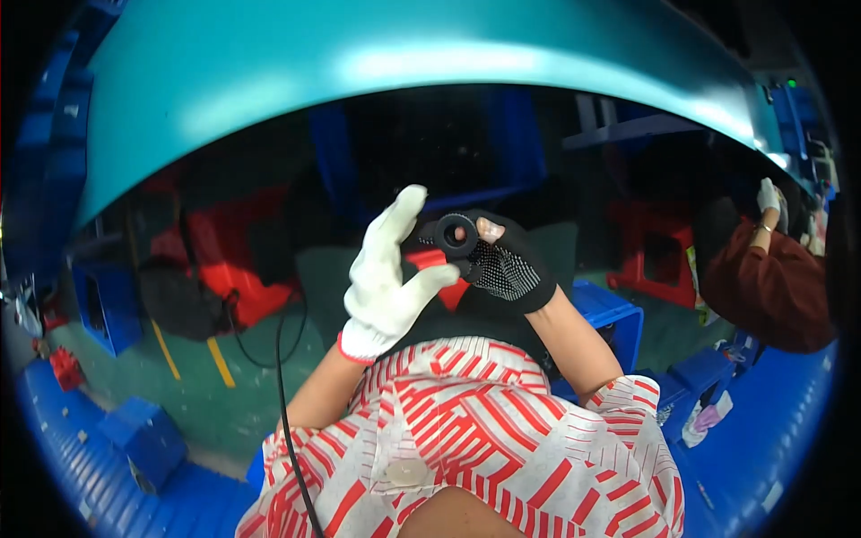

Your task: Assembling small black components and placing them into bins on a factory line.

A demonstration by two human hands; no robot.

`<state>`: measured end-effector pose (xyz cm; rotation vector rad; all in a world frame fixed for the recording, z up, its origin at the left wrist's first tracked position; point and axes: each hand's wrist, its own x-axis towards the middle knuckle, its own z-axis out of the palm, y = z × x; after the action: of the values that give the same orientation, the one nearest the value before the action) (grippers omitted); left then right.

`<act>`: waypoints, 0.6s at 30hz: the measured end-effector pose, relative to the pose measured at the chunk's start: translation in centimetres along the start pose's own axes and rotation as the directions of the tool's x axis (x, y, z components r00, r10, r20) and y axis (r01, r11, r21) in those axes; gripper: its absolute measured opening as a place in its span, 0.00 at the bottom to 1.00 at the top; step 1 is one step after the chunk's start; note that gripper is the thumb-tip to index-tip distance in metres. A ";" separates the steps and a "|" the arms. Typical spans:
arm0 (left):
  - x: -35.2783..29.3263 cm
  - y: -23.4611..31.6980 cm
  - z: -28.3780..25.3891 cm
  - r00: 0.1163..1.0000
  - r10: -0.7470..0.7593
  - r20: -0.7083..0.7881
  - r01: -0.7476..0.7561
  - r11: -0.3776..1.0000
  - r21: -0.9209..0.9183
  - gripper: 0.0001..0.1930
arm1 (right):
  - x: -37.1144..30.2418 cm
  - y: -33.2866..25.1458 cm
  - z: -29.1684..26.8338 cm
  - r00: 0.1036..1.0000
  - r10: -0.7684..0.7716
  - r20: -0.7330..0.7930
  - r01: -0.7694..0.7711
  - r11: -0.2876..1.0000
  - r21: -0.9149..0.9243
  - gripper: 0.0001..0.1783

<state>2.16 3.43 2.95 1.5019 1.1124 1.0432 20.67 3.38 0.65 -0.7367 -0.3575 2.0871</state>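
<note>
My left hand [381, 278] wears a white knit glove with a red cuff edge. Its fingers and thumb stand apart, with nothing between them. My right hand [513, 269], in a black glove with white grip dots and bare fingertips, pinches a black ring-shaped part [440, 235]. The ring's round opening faces up, and one fingertip shows through it. The left thumb points toward the ring from just below it; whether they touch I cannot tell. Both hands are above my lap, in front of the table edge. A red patch [426, 259] shows between the hands.
A long teal table [269, 67] curves across the far side, with a blue crate [336, 157] under it. Red stools [238, 255] [659, 255] flank me. A black cable [284, 403] runs along my left. At right sits a co-worker in a dark red top [776, 291].
</note>
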 end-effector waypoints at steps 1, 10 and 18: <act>-0.4 0.1 0.0 0.999 -0.033 0.002 0.033 0.998 0.054 0.38 | -0.1 1.2 0.6 0.996 0.043 -0.080 -0.041 0.999 0.033 0.16; -3.1 -0.1 -1.4 0.998 -0.002 -0.068 0.013 0.987 0.159 0.31 | 0.4 5.6 1.0 0.963 0.266 0.038 -0.265 0.916 0.301 0.16; -3.6 -1.4 -1.6 0.994 -0.029 -0.101 0.032 0.999 0.035 0.32 | 0.8 4.7 2.3 0.980 0.196 0.034 -0.199 0.963 0.182 0.15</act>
<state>-0.36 0.38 1.53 1.4701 1.2270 1.0924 15.85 1.31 -0.17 -0.6678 -0.0990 2.2786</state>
